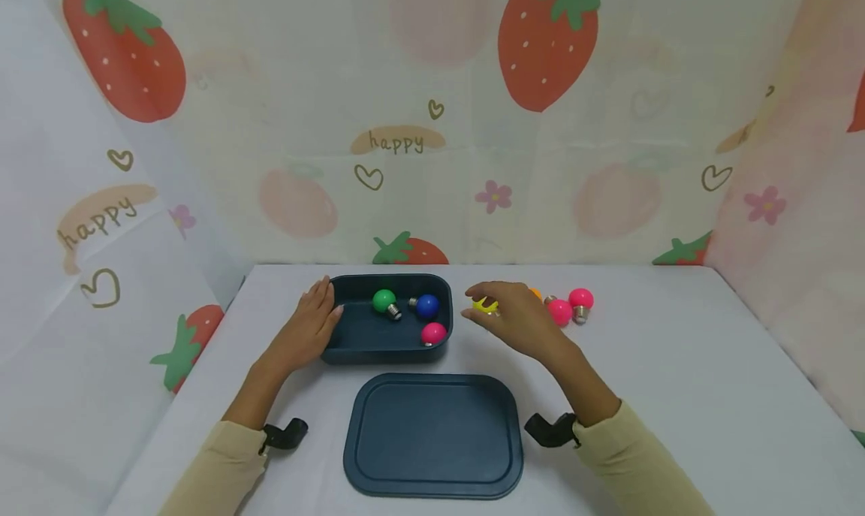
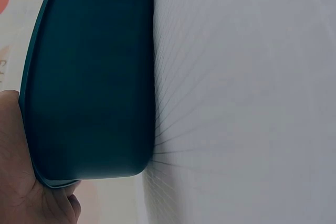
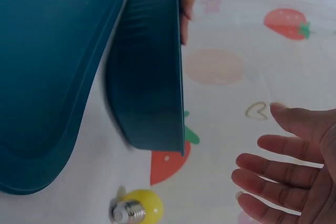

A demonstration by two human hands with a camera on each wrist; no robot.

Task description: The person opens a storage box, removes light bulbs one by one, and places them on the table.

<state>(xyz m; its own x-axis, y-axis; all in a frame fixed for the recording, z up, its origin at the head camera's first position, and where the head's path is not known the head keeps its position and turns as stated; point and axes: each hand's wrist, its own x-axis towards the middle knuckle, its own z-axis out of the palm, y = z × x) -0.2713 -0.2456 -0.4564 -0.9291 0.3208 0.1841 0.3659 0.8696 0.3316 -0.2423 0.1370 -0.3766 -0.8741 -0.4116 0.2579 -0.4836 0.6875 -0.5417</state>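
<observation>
My left hand (image 1: 307,324) grips the left rim of a dark blue rectangular box (image 1: 385,354), its thumb at the inner edge and its fingertips bent round the far corner (image 2: 55,183). Inside the box lie a green light bulb (image 1: 384,300), a blue light bulb (image 1: 427,306) and a pink light bulb (image 1: 433,333). Just right of the box, my right hand (image 1: 516,313) hovers with thumb and fingers spread and nothing between them. A yellow light bulb (image 3: 146,206) lies on the table beneath it, partly covered by the hand in the head view.
Two more pink bulbs (image 1: 580,299) lie right of my right hand, beside an orange bulb (image 1: 536,293) mostly hidden behind it. A flat dark blue lid (image 1: 433,435) lies in front of the box. Patterned cloth (image 1: 541,200) hangs behind the white table (image 1: 682,396).
</observation>
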